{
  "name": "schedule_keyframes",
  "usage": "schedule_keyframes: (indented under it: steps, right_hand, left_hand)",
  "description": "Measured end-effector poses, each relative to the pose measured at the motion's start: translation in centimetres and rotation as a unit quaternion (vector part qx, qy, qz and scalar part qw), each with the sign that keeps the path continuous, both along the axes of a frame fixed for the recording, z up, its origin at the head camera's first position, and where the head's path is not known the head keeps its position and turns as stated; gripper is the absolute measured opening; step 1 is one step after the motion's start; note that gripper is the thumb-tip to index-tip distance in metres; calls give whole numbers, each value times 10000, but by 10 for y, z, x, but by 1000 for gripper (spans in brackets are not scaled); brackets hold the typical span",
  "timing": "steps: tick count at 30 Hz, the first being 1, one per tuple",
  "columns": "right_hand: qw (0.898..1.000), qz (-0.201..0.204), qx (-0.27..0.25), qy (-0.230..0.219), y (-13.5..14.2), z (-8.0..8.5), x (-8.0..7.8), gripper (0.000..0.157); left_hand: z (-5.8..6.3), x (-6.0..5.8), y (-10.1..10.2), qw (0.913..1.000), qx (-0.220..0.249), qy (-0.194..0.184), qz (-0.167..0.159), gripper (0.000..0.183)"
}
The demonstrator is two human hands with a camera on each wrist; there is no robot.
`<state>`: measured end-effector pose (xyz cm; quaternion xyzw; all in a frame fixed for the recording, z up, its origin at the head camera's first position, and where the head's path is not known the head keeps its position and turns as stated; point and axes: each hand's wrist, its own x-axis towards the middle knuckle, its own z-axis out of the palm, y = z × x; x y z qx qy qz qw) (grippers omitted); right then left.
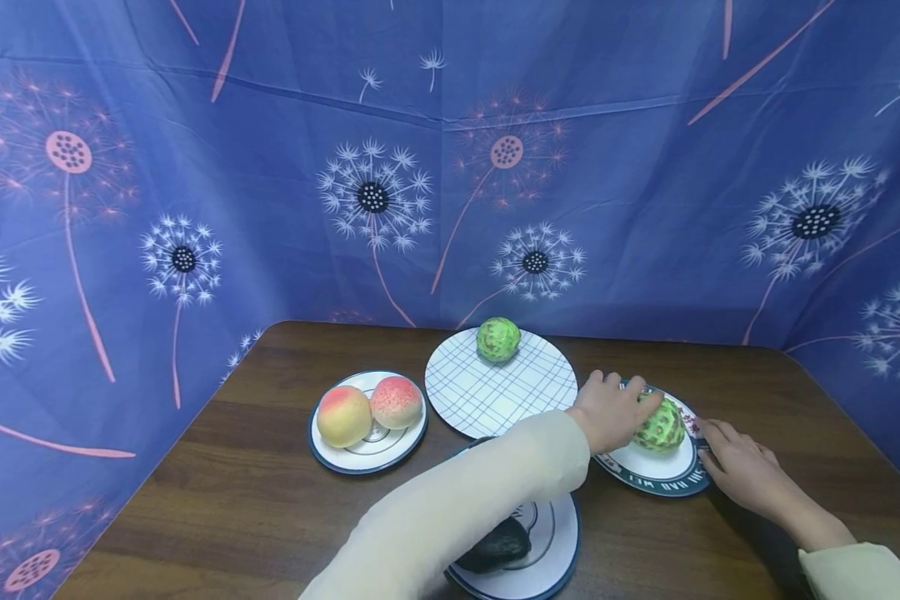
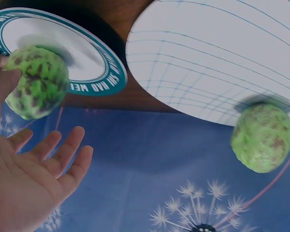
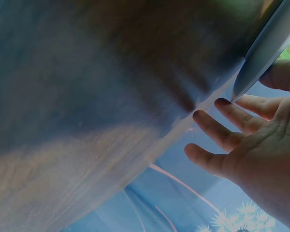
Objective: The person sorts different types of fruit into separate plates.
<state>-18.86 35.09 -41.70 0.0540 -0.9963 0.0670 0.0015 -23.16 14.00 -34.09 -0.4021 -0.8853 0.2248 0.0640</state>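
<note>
A bumpy green custard apple (image 1: pixel 658 427) sits on the right-hand plate (image 1: pixel 648 479), whose dark green rim bears lettering. Over the plate's left side reaches my left hand (image 1: pixel 615 412). Its thumb overlaps the fruit in the left wrist view, while the other fingers of that hand (image 2: pixel 34 179) spread out loosely, away from it. My right hand (image 1: pixel 750 471) is at the plate's right rim. In the right wrist view the right hand (image 3: pixel 261 140) has its fingertips close to the rim, fingers extended. A second custard apple (image 1: pixel 498 340) lies on the checked white plate (image 1: pixel 487 396).
Two peaches (image 1: pixel 371 408) share a blue-rimmed plate (image 1: pixel 367 467) on the left. At the front, another plate (image 1: pixel 551 550) carries a dark, smooth, rounded item (image 1: pixel 498 546), partly covered by my left sleeve (image 1: pixel 465 500). A blue dandelion-print cloth (image 1: pixel 285 208) hangs behind the wooden table (image 1: pixel 217 500).
</note>
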Motion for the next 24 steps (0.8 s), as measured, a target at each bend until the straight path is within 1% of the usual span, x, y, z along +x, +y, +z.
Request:
schedule_keyframes:
  steps: [5, 11, 16, 24]
  right_hand:
    - [10000, 7, -3, -18, 1, -1, 0, 51]
    - [10000, 39, -30, 32, 2, -2, 0, 51]
    - [10000, 43, -40, 0, 3, -2, 0, 51]
    - [10000, 23, -34, -3, 2, -2, -1, 50]
  left_hand:
    - [5, -7, -13, 9998, 73, -85, 171, 55]
    - [7, -17, -33, 9993, 3, 85, 363, 57]
    - [5, -26, -51, 9985, 44, 136, 530, 54]
    - [-2, -44, -75, 9959, 102, 235, 865, 56]
